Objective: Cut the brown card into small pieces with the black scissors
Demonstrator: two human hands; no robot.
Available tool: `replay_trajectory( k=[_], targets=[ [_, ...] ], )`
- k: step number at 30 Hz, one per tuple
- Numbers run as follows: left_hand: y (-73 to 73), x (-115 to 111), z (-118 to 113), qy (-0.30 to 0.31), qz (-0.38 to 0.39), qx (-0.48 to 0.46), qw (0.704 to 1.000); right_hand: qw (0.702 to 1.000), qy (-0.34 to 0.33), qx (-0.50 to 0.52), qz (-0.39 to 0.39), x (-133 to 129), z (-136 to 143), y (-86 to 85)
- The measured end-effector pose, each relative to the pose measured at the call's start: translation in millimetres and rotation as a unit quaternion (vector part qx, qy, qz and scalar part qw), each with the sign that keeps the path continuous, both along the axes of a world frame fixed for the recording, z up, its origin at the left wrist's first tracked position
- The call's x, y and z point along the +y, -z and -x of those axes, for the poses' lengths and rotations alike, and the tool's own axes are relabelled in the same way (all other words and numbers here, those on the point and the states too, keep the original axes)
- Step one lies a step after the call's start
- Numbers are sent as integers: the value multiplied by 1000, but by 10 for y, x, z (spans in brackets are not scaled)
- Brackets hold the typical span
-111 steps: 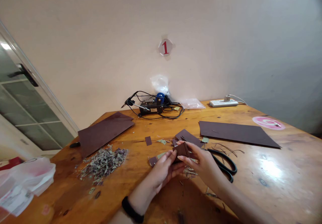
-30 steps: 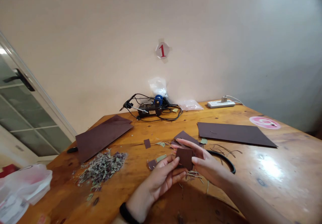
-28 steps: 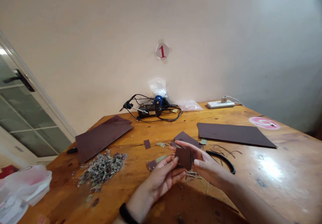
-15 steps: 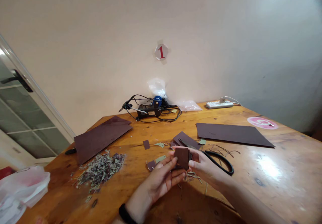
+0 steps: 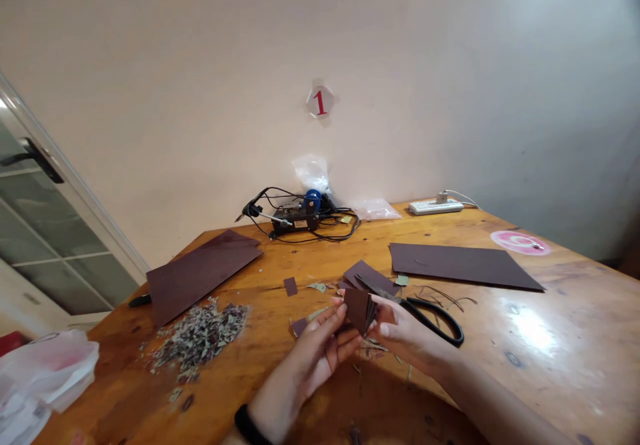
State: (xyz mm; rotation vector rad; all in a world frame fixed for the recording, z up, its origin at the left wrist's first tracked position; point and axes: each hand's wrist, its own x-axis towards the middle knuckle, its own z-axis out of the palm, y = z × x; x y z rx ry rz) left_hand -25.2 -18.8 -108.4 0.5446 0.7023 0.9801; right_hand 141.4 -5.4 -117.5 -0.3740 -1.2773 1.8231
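Observation:
A small stack of dark brown square pieces (image 5: 359, 310) is held above the table between both hands, its right edges fanned apart. My left hand (image 5: 324, 343) grips the stack from the left, thumb on its front face. My right hand (image 5: 400, 328) holds the right edge with its fingers behind. Just beyond the hands, black-handled scissors (image 5: 443, 321) lie across larger brown pieces (image 5: 367, 273). A small brown piece (image 5: 291, 286) and green-grey scraps (image 5: 317, 287) rest to the left.
Large brown sheets lie at left (image 5: 205, 275) and right (image 5: 465, 266). A pile of shredded scraps (image 5: 200, 338) sits front left, beside a plastic bag (image 5: 55, 368). Behind are a black cabled device (image 5: 295, 219) and a power strip (image 5: 435, 206).
The stack has shifted slightly left and tilted, and its pieces are more fanned at the right edge. Both hands have moved a little with it.

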Motion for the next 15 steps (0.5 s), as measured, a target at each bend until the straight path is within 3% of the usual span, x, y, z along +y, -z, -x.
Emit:
replay_trajectory(
  k=[5, 15],
  targets=[
    [-4, -10, 2, 6, 11, 13, 1000, 999, 35, 5, 29, 12, 10, 41],
    [4, 16, -5, 7, 7, 35, 999, 998, 27, 20, 56, 39, 7, 57]
  ],
)
